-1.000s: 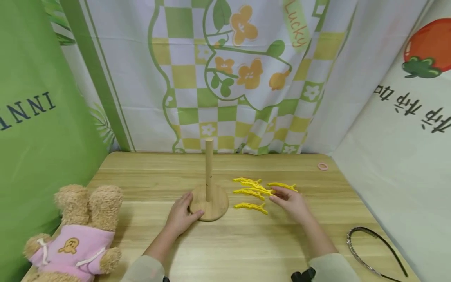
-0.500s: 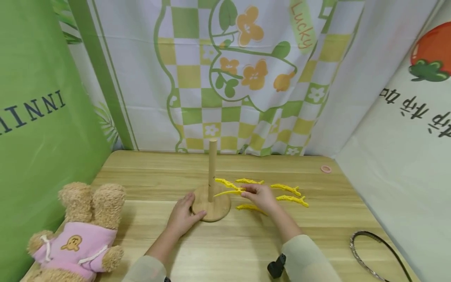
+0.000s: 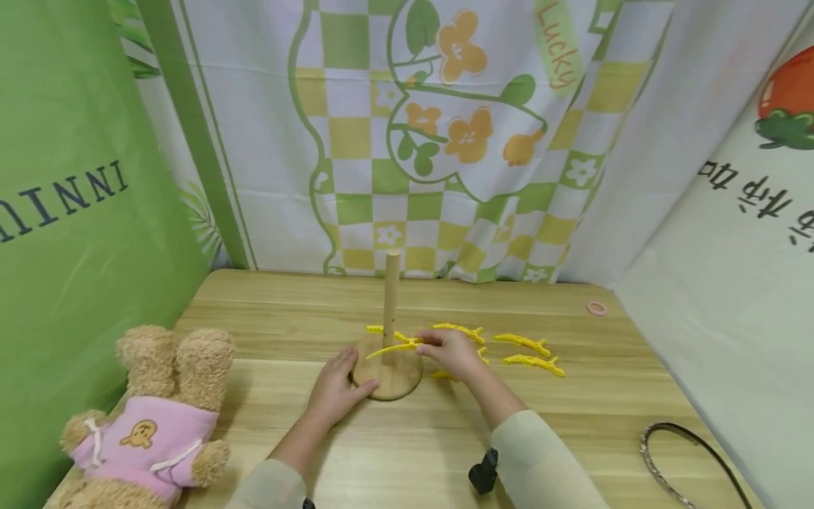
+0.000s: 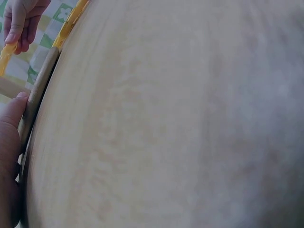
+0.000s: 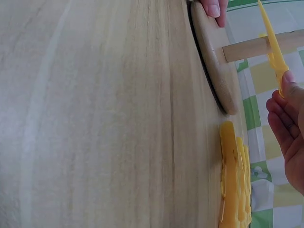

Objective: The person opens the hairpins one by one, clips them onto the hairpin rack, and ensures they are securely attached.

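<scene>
My left hand (image 3: pixel 337 392) holds the left edge of the round base of a wooden paper towel holder (image 3: pixel 394 389), its thumb at the front. In the left wrist view part of that hand (image 4: pixel 8 147) lies along the base rim. Between thumb and fingers, my right hand (image 3: pixel 454 353) pinches a yellow alligator hair clip (image 3: pixel 410 343) by its tail end. The clip's two arms are spread, one on each side of the upright post (image 3: pixel 392 297), low above the base. In the right wrist view the spread clip (image 5: pixel 271 40) crosses the post.
Several more yellow clips (image 3: pixel 534 363) lie on the table right of the stand, some partly behind my right hand. A plush bear (image 3: pixel 143 438) in a pink top lies at left. A headband (image 3: pixel 646 452) is at front right, a small pink ring (image 3: pixel 596 308) at back right.
My right hand has picked one clip from the group, carried it left with its arms spread, and brought them to either side of the post. My left hand stays on the base.
</scene>
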{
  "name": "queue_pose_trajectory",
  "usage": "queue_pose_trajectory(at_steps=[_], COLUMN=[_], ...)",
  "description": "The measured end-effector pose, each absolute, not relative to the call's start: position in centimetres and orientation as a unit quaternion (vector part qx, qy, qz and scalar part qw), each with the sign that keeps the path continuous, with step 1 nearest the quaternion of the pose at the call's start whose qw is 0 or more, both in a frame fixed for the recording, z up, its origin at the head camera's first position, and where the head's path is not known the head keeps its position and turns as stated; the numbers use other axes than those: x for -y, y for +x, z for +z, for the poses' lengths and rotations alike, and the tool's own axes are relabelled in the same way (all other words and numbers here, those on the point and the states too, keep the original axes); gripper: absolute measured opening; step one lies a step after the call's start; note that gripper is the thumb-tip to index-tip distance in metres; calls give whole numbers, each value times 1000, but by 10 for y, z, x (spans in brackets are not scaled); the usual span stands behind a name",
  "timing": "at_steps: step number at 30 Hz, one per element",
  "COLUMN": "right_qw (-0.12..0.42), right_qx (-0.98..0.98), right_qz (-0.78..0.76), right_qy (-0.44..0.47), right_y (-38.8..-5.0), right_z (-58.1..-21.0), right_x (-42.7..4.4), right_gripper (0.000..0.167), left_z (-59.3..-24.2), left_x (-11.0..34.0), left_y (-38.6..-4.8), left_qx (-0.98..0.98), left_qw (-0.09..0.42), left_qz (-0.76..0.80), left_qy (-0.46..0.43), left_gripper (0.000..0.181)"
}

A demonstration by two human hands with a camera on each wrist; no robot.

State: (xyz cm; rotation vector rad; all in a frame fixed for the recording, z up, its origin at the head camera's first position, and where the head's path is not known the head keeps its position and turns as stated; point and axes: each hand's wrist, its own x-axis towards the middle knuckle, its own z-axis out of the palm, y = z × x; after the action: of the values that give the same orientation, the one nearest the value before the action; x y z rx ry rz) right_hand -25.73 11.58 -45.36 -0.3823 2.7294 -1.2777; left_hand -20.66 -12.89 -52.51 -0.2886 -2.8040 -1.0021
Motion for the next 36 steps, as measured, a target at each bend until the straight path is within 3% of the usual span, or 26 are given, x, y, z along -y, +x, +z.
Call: queue_pose_trajectory(at_steps=[11, 19, 31, 36], right_qw=[69, 109, 104, 75], right_qx=[-888, -878, -869, -871], right_qz=[-429, -436, -462, -467], right_qy=[-152, -167, -142, -134], right_y=[-262, -260, -253, -249], right_z=[-465, -466, -465, -461], right_x=[-115, -117, -123, -143], right_gripper=[26, 39, 54, 57], left_z=[-524, -526, -528, -529], left_x=[126, 127, 126, 128], left_y=[-207, -208, -210, -210], left_qx=[931, 934, 937, 938], left_qw=[64, 63, 63, 73], left_qz=[-347, -341, -331, -329], left_qy=[-90, -87, -88, -85], left_gripper=[82, 83, 83, 82])
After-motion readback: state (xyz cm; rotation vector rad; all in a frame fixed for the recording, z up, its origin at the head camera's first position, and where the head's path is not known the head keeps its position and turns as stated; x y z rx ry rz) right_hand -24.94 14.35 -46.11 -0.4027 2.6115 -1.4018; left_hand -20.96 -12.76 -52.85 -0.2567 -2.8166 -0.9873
